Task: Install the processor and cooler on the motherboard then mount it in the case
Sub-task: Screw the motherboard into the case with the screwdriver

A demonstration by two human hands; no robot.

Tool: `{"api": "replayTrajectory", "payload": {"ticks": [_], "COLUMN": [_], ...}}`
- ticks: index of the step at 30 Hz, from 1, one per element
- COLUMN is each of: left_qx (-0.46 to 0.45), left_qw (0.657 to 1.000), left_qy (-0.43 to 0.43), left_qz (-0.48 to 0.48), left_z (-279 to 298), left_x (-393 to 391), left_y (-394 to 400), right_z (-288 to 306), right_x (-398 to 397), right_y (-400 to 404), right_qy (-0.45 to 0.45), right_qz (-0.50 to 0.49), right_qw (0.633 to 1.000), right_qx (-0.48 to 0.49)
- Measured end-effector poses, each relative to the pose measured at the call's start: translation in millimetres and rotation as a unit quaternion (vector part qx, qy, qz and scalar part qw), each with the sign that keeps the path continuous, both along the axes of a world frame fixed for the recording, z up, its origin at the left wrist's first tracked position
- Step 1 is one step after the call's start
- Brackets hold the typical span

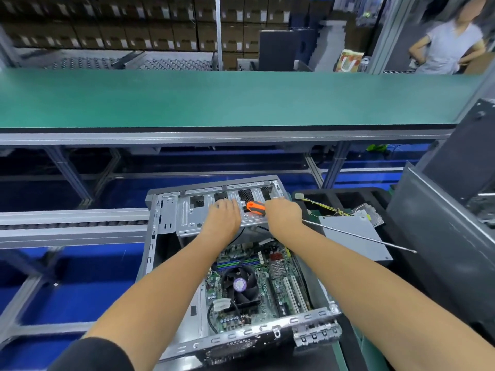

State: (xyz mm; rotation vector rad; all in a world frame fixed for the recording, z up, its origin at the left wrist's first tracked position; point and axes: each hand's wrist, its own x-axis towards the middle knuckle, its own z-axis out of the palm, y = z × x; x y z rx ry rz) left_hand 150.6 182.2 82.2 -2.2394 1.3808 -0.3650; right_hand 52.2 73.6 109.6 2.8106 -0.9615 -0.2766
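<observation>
Head view: the motherboard (257, 279) lies flat inside the open case (171, 263), right in front of me. The cooler (241, 286) sits on top of the board, a black fan with a purple sticker in the middle. Green memory sticks lie just past the fan, and white slots run along its right side.

At the far end of the case is a grey metal drive cage (203, 210). My left hand (223, 216) rests on top of it with the fingers spread out flat, holding nothing. My right hand (282, 214) is on the cage too, just beside my left hand. It grips a screwdriver (255, 207) with an orange and black handle. The handle pokes out to the left between my two hands, and the long thin metal shaft runs out to the right, past the case.

Under that shaft, beside the case, lies a grey metal box (353, 236) with yellow wires (326, 207) on it. Past the case runs a long green bench (214, 97). Far off on the right stands a person (450, 46) in a light shirt.
</observation>
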Motion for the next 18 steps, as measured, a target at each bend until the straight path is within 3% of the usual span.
{"api": "replayTrajectory", "payload": {"ticks": [13, 18], "left_qx": [-0.035, -0.01], "left_qw": [0.984, 0.986], "left_qy": [0.04, 0.012], "left_qz": [0.168, 0.164], "left_z": [4.8, 3.4], "left_x": [31.8, 44.2], "left_y": [45.6, 57.0], "right_z": [-4.3, -6.5], "right_x": [82.8, 108.7], "right_y": [22.5, 33.7], "right_qy": [-0.056, -0.052], "right_qz": [0.14, 0.174], "right_qw": [0.988, 0.983], "right_qx": [-0.018, -0.025]}}
